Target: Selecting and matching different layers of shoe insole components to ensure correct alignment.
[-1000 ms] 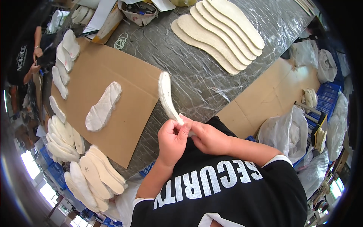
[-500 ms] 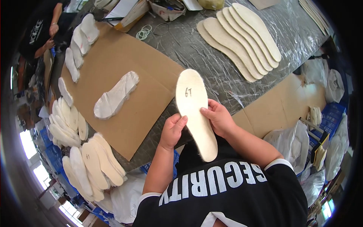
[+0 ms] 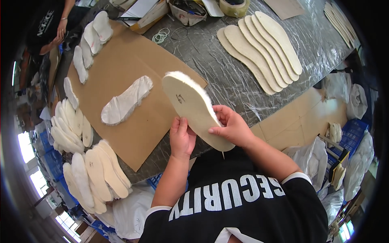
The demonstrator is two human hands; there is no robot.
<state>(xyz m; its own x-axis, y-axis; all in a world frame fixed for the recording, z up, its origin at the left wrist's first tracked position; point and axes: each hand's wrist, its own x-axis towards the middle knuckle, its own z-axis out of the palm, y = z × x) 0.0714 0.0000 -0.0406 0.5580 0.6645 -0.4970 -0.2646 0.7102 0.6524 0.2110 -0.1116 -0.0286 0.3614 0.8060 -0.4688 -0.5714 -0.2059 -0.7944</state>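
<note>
A cream shoe insole [image 3: 190, 107] with a fluffy white edge and a handwritten mark on its flat face is held between my two hands above the table. My left hand [image 3: 181, 137] pinches its left edge, thumb on the flat face. Gripping the opposite edge is my right hand [image 3: 231, 126], its thumb also on that face. The insole is tilted, toe end away from me. A thin pointed bit sticks out below its heel end. To the left, a single white fleecy insole [image 3: 127, 100] lies on the brown cardboard sheet [image 3: 150, 139].
Fanned cream insoles [image 3: 259, 52] lie at the far right of the plastic-covered table [image 3: 194, 48]. More insoles [image 3: 99, 174] are piled along the left edge. Tape [image 3: 234, 7] and a coil of cord [image 3: 161, 35] sit at the back. Another person's hand [image 3: 61, 29] shows top left.
The insole has been turned in my hands: its toe has swung left and its fluffy right edge now shows. My right hand stays on the right edge, my left on the left.
</note>
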